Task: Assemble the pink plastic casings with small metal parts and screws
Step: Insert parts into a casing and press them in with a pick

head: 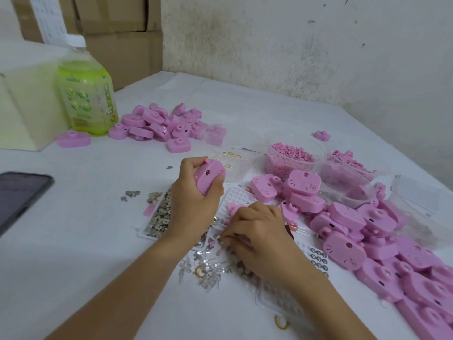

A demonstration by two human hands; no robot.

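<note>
Mid-frame, left hand (pixel 196 201) grips a pink cat-face plastic casing (pixel 210 176); right hand (pixel 257 239) pokes tiny grey metal bits (pixel 235 262), grasp unclear; one may slip.

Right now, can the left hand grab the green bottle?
Probably not yet. The left hand grips a pink casing, so it is full. The green bottle stands farther back to the left, beside a pile of casings; the hand would need to let go first.

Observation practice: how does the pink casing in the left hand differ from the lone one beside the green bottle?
The held casing is tilted in the left hand; the lone casing lies flat, untouched. The held one shows a hole, the lone one a raised collar. Both pink.
</note>
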